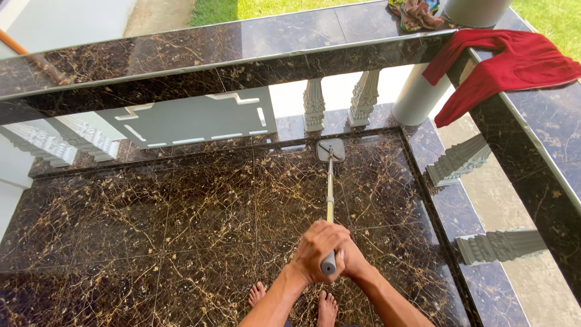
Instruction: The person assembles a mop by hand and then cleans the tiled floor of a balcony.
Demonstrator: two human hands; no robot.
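Observation:
A flat mop with a grey head rests on the dark marble floor near the far balustrade. Its thin metal pole runs straight back toward me. My left hand and my right hand are both wrapped around the grey grip at the pole's top end, pressed against each other. My bare feet stand on the floor just below the hands.
A dark marble railing runs along the far side and down the right. A red cloth hangs over its corner, with a bundle of rags beyond. White balusters and a round white column stand under the rail.

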